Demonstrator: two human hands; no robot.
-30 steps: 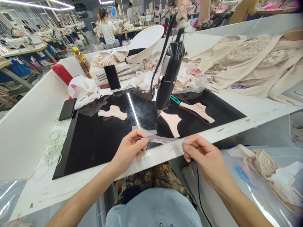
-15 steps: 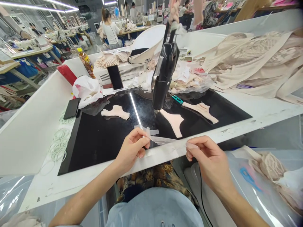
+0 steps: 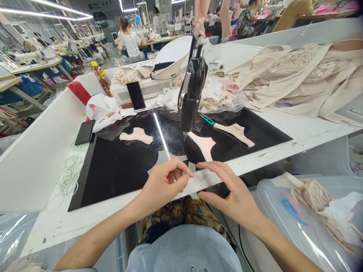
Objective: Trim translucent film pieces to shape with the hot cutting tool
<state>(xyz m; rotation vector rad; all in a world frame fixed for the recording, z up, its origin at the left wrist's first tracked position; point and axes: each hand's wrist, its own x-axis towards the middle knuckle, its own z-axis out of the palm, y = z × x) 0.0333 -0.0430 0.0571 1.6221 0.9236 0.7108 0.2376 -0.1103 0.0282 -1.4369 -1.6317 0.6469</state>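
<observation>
Above the table's front edge, my left hand (image 3: 167, 179) pinches a thin, see-through whitish piece of material (image 3: 192, 166) between thumb and index finger. Much of that piece is hidden by my fingers or blends into the white edge. My right hand (image 3: 231, 189) is just to the right, its thumb and fingers spread apart around the piece's right side, not closed on it. Another see-through piece (image 3: 160, 156) lies on the black mat (image 3: 113, 173) behind my left hand. A black hand-held tool (image 3: 193, 90) with a narrow tip hangs point down over the mat.
Pale pink fabric pieces (image 3: 137, 136) lie on the mat, one beside a teal-handled cutter (image 3: 208, 119). Two phones, a white plastic bag (image 3: 103, 109) and green cord loops (image 3: 68, 175) are at left. Beige fabric (image 3: 297, 75) is heaped right. A clear bin (image 3: 266, 192) stands below.
My right hand has moved left toward my left hand, and its pinch has opened. The see-through piece, stretched between both hands before, is no longer pulled out.
</observation>
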